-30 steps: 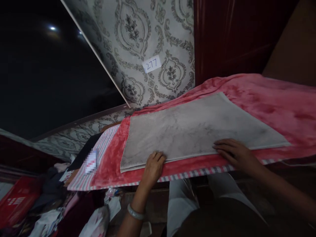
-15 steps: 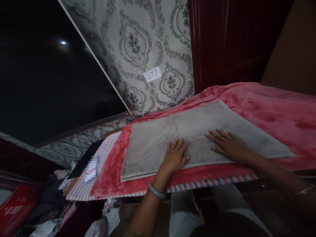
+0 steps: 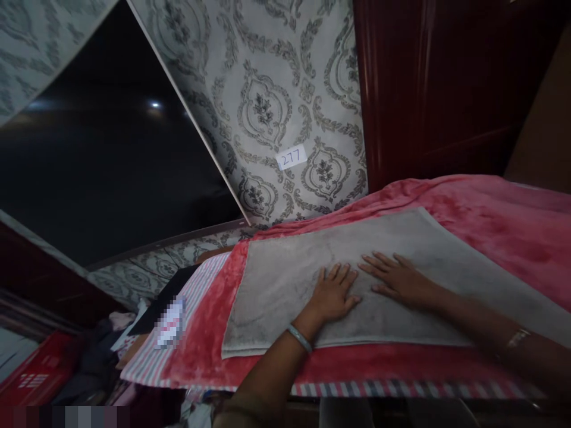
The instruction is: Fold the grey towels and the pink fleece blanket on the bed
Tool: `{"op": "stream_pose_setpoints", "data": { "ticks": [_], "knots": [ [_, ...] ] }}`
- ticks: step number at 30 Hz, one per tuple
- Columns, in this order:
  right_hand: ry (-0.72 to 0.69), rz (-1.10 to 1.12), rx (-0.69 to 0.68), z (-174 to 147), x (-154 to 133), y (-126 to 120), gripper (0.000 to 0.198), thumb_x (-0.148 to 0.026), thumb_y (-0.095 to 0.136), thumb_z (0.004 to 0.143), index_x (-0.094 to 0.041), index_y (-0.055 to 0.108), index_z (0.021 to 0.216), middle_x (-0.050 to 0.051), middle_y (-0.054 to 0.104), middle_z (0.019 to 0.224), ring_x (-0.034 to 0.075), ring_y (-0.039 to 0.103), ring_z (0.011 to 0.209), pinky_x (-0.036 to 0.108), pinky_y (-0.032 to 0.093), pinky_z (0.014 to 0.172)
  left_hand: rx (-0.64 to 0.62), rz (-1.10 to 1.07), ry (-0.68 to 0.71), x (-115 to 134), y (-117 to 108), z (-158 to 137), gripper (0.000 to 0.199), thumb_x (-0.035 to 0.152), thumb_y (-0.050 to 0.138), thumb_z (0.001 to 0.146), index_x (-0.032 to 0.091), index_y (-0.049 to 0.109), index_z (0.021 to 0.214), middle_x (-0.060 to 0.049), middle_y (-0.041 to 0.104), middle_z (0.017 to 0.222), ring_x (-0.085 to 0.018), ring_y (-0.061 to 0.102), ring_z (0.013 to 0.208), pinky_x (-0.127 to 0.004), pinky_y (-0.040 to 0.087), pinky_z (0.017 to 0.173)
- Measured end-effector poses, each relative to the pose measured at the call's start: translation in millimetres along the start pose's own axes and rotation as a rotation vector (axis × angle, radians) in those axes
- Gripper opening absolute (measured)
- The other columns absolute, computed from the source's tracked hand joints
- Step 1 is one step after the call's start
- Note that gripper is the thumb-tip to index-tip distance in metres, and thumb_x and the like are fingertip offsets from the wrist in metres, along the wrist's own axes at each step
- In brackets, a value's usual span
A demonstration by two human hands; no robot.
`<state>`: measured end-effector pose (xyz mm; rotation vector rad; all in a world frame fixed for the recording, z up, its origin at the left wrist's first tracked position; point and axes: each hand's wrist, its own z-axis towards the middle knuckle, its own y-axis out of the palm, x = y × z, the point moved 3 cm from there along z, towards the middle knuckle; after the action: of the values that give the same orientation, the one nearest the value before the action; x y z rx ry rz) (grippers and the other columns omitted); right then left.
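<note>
A grey plush cloth (image 3: 285, 303), folded with its layered edge toward me, lies flat on a red plush blanket (image 3: 200, 333). My left hand (image 3: 332, 294) rests palm down near the cloth's middle, fingers spread. Just to its right, my right hand (image 3: 399, 279) also lies flat on the cloth, fingers stretched toward the left. The two hands are close together but apart, and neither holds anything. Under the red blanket, a striped cloth (image 3: 147, 362) shows along the left and front edges.
A large dark screen (image 3: 116, 160) stands at the left against patterned wallpaper (image 3: 263, 107). A paper marked 277 (image 3: 292, 157) is on the wall. Dark red panelling (image 3: 410, 89) rises behind on the right. A red basket (image 3: 38, 368) and clothes sit at the lower left.
Both hands have slid forward on the grey cloth, and the right hand has come closer to the left. The camera view has shifted, so the scene sits lower in the picture.
</note>
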<state>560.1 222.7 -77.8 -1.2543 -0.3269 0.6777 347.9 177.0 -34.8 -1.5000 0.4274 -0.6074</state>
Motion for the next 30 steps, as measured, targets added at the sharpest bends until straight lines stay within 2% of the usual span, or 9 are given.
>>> {"op": "stream_pose_setpoints", "data": {
  "ticks": [4, 7, 9, 12, 14, 18, 23, 26, 30],
  "knots": [
    [0.000, 0.053, 0.007, -4, 9, 15, 0.064, -0.069, 0.040, 0.096, -0.039, 0.047, 0.152, 0.006, 0.038, 0.160, 0.033, 0.035, 0.148, 0.066, 0.033, 0.115, 0.027, -0.050, 0.004, -9, 10, -6, 0.069, 0.059, 0.041, 0.101, 0.028, 0.028, 0.161, -0.009, 0.025, 0.169, -0.032, 0.018, 0.157, -0.065, 0.014, 0.125],
    [-0.013, 0.061, -0.027, 1, 29, 17, 0.065, -0.070, 0.039, 0.095, -0.040, 0.049, 0.151, 0.006, 0.042, 0.157, 0.033, 0.039, 0.145, 0.064, 0.038, 0.113, -0.006, -0.073, 0.014, -26, 2, -3, 0.070, 0.064, 0.041, 0.099, 0.030, 0.032, 0.160, -0.008, 0.027, 0.169, -0.031, 0.020, 0.157, -0.066, 0.013, 0.124],
    [0.025, 0.031, -0.030, 14, 49, 14, 0.066, -0.071, 0.037, 0.094, -0.037, 0.053, 0.149, 0.008, 0.045, 0.155, 0.035, 0.043, 0.143, 0.065, 0.042, 0.108, -0.043, -0.074, -0.034, -45, -7, 7, 0.068, 0.064, 0.039, 0.100, 0.030, 0.034, 0.159, -0.007, 0.028, 0.169, -0.032, 0.020, 0.157, -0.068, 0.014, 0.123],
    [0.091, -0.022, 0.072, 35, 77, 13, 0.067, -0.070, 0.036, 0.094, -0.032, 0.060, 0.143, 0.012, 0.051, 0.149, 0.041, 0.050, 0.135, 0.066, 0.050, 0.097, -0.105, -0.084, -0.142, -73, -12, 24, 0.066, 0.060, 0.037, 0.101, 0.028, 0.034, 0.159, -0.009, 0.024, 0.170, -0.032, 0.019, 0.157, -0.067, 0.015, 0.123],
    [0.105, -0.043, 0.160, 41, 89, 18, 0.063, -0.068, 0.038, 0.094, -0.032, 0.064, 0.139, 0.013, 0.056, 0.145, 0.043, 0.055, 0.129, 0.065, 0.053, 0.090, -0.102, -0.092, -0.174, -86, -10, 29, 0.066, 0.060, 0.036, 0.101, 0.030, 0.031, 0.160, -0.008, 0.022, 0.170, -0.031, 0.017, 0.158, -0.066, 0.013, 0.124],
    [0.107, -0.029, 0.242, 36, 100, 35, 0.059, -0.064, 0.040, 0.095, -0.034, 0.063, 0.140, 0.010, 0.057, 0.145, 0.042, 0.056, 0.128, 0.067, 0.052, 0.093, -0.039, -0.082, -0.185, -111, -6, 22, 0.065, 0.061, 0.037, 0.101, 0.036, 0.030, 0.160, -0.004, 0.025, 0.170, -0.028, 0.017, 0.158, -0.063, 0.013, 0.125],
    [0.091, 0.049, 0.275, 28, 112, 50, 0.059, -0.065, 0.049, 0.091, -0.043, 0.055, 0.145, 0.007, 0.057, 0.145, 0.043, 0.056, 0.128, 0.067, 0.053, 0.092, -0.023, 0.037, -0.461, -177, -20, 4, 0.061, 0.055, 0.036, 0.102, 0.033, 0.035, 0.159, -0.006, 0.029, 0.168, -0.030, 0.021, 0.157, -0.064, 0.013, 0.124],
    [0.067, 0.058, 0.308, 28, 117, 56, 0.062, -0.065, 0.048, 0.090, -0.049, 0.047, 0.149, 0.005, 0.057, 0.145, 0.044, 0.055, 0.128, 0.073, 0.051, 0.092, -0.014, 0.094, -0.584, -216, -33, -1, 0.059, 0.052, 0.039, 0.102, 0.032, 0.037, 0.158, -0.006, 0.028, 0.169, -0.030, 0.020, 0.157, -0.065, 0.011, 0.124],
    [0.105, 0.046, 0.277, 26, 120, 56, 0.063, -0.067, 0.047, 0.089, -0.049, 0.046, 0.150, 0.005, 0.056, 0.145, 0.042, 0.054, 0.129, 0.071, 0.051, 0.096, 0.135, 0.140, -0.749, -246, -39, -6, 0.058, 0.048, 0.044, 0.101, 0.027, 0.043, 0.155, -0.012, 0.036, 0.165, -0.036, 0.027, 0.154, -0.070, 0.016, 0.120]
  ]
}}
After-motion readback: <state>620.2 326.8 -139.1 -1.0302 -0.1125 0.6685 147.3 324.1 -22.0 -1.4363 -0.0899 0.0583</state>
